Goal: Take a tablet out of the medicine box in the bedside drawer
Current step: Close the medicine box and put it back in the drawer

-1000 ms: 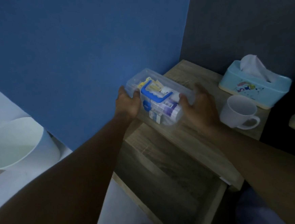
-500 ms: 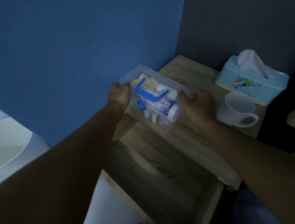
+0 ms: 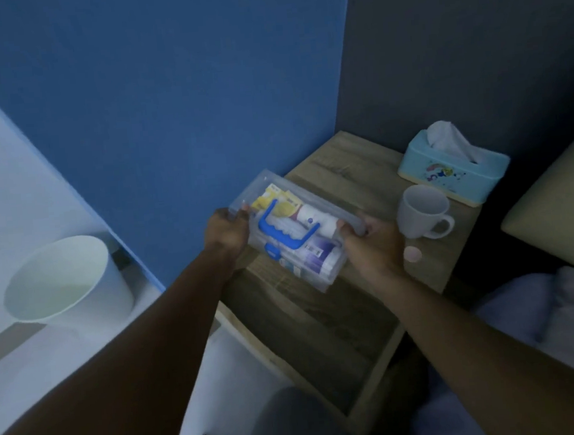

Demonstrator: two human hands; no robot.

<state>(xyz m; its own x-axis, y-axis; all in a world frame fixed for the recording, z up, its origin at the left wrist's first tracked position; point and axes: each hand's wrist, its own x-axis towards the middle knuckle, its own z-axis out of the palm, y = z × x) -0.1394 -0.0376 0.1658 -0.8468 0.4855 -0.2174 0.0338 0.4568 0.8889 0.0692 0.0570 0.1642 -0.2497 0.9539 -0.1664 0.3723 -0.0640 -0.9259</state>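
Note:
A clear plastic medicine box (image 3: 293,232) with a blue handle and blue latch is held over the front left of the wooden bedside table (image 3: 353,164). Through its lid I see yellow packets, a white tube and a purple-labelled container. My left hand (image 3: 227,234) grips the box's left end. At the right end my right hand (image 3: 375,246) grips it, thumb on the lid's edge. The lid is closed. Below the box the bedside drawer (image 3: 326,337) stands pulled out, its inside dark.
A white mug (image 3: 422,211) stands right of my right hand, and a light blue tissue box (image 3: 454,173) sits behind it. A white waste bin (image 3: 67,279) is on the floor at left. The blue wall runs behind; bedding (image 3: 540,307) lies at right.
Both hands have brought the box slightly toward me and lower, off the table top to above the drawer's back edge. My head has pulled back, so more of the room shows.

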